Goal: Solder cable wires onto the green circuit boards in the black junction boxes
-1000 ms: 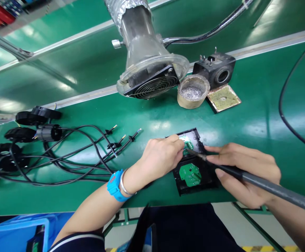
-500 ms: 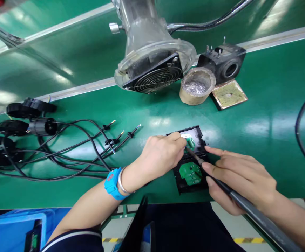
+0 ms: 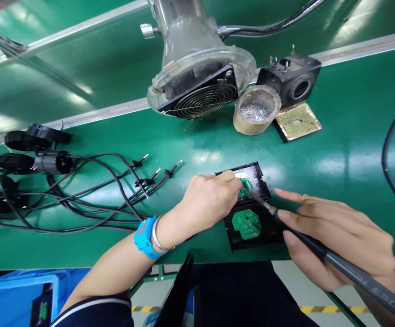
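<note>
My right hand (image 3: pixel 337 236) is wrapped round a soldering iron (image 3: pixel 361 279) whose thin tip points at a green circuit board (image 3: pixel 247 185). That board lies in a black plastic housing (image 3: pixel 257 171) on the bench. My left hand (image 3: pixel 209 200) is closed in a pinch at the board's left edge, near the tip. Whatever its fingers hold is hidden behind them. Closer to me, a second black housing (image 3: pixel 270 231) carries another green circuit board (image 3: pixel 241 222). Whether the tip touches the upper board, I cannot tell.
A fume hood with a fan grille (image 3: pixel 202 97) hangs over the bench. Behind the work stand a round pot of solder scraps (image 3: pixel 252 125), an iron stand (image 3: pixel 286 81) and a sponge tray (image 3: pixel 298 121). Black cables (image 3: pixel 116 181) with round parts (image 3: pixel 52 161) lie left. A blue bin (image 3: pixel 10 299) sits below.
My right hand and the soldering iron have drawn back to the right, and the tip has shifted slightly right. My left hand stays in place.
</note>
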### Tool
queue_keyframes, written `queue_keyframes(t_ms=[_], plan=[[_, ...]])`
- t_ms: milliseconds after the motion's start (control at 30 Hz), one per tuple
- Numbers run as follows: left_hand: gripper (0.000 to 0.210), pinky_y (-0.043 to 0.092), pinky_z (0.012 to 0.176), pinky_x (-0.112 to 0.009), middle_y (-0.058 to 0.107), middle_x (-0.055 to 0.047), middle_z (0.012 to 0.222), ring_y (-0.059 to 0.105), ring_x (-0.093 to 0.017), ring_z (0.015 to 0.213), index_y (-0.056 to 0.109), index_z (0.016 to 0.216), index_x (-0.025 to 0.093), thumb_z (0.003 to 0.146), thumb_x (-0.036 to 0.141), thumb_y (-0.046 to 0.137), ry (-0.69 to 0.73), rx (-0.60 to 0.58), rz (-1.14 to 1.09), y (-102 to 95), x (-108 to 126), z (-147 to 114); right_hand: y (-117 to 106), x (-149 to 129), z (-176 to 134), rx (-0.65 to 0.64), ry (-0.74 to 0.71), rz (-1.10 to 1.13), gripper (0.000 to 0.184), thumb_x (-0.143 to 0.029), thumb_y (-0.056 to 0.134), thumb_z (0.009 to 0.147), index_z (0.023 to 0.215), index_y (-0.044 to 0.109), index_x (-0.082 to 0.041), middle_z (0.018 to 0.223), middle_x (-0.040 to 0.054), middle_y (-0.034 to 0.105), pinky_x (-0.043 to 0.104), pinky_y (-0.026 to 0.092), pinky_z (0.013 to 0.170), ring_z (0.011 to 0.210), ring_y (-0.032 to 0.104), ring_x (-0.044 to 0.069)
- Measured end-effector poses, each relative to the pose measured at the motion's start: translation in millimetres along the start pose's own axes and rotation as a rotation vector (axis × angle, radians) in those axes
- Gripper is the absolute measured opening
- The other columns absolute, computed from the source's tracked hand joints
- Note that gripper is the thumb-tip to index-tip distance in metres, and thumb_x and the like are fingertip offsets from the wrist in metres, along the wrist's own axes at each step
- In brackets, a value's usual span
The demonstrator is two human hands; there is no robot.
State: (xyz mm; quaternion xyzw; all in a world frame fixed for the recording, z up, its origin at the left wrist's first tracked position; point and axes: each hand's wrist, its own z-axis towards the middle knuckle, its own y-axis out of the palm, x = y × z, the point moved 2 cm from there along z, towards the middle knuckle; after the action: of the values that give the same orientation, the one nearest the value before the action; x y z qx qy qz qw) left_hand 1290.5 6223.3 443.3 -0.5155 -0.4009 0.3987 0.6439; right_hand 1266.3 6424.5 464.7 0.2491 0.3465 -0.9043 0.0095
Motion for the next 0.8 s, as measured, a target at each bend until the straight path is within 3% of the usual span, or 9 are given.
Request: queue_keyframes(t_ms=[167,233,333,533,800], plan=[[0.019,0.028,0.044,-0.03,0.059,0.003,0.071,0.053,-0.011,0.052,0.059,0.076,0.019,0.09,0.023,0.047,0.01,0.006,0.011,-1.1,1.1,-0.6,-3.6,5.9,-4.2,0.065,0.1,-0.098,0.024,-0.009,0.063,0.071,0.095,0.066,-0.014,0.08,0.0046,0.066,0.034,0.06,0.077,0.08,0.068,0.019],[0.018,0.028,0.044,-0.03,0.058,0.003,0.071,0.053,-0.011,0.053,0.058,0.076,0.019,0.089,0.022,0.047,0.011,0.009,0.023,-1.3,1.9,-0.8,-1.2,11.0,-5.2,0.098,0.136,-0.164,0.032,-0.012,0.064,0.076,0.108,0.065,-0.015,0.089,0.0048,0.068,0.027,0.057,0.07,0.081,0.067,0.017],[0.017,0.028,0.044,-0.03,0.057,0.003,0.07,0.053,-0.012,0.052,0.058,0.075,0.02,0.089,0.022,0.048,0.012,0.025,0.046,-1.5,2.6,-0.8,6.7,17.9,-3.0,0.082,0.096,-0.19,0.044,-0.01,0.063,0.081,0.123,0.058,-0.019,0.087,0.0006,0.069,0.022,0.055,0.069,0.072,0.065,0.01],[0.015,0.031,0.044,-0.03,0.056,0.003,0.069,0.052,-0.012,0.051,0.057,0.076,0.02,0.089,0.021,0.049,0.031,0.034,0.047,-2.5,1.6,-1.5,22.0,22.8,1.4,-0.121,0.071,-0.153,0.044,-0.016,0.071,0.077,0.119,0.057,-0.015,0.096,0.0055,0.066,0.025,0.054,0.081,0.086,0.065,0.014],[0.015,0.035,0.046,-0.031,0.055,0.001,0.071,0.05,-0.014,0.051,0.058,0.078,0.018,0.089,0.018,0.047,0.117,0.019,0.099,-8.3,5.6,-1.4,30.0,17.9,-3.4,-0.05,0.109,-0.279,0.046,-0.017,0.07,0.078,0.122,0.056,-0.017,0.102,0.006,0.067,0.022,0.053,0.081,0.086,0.065,0.014]])
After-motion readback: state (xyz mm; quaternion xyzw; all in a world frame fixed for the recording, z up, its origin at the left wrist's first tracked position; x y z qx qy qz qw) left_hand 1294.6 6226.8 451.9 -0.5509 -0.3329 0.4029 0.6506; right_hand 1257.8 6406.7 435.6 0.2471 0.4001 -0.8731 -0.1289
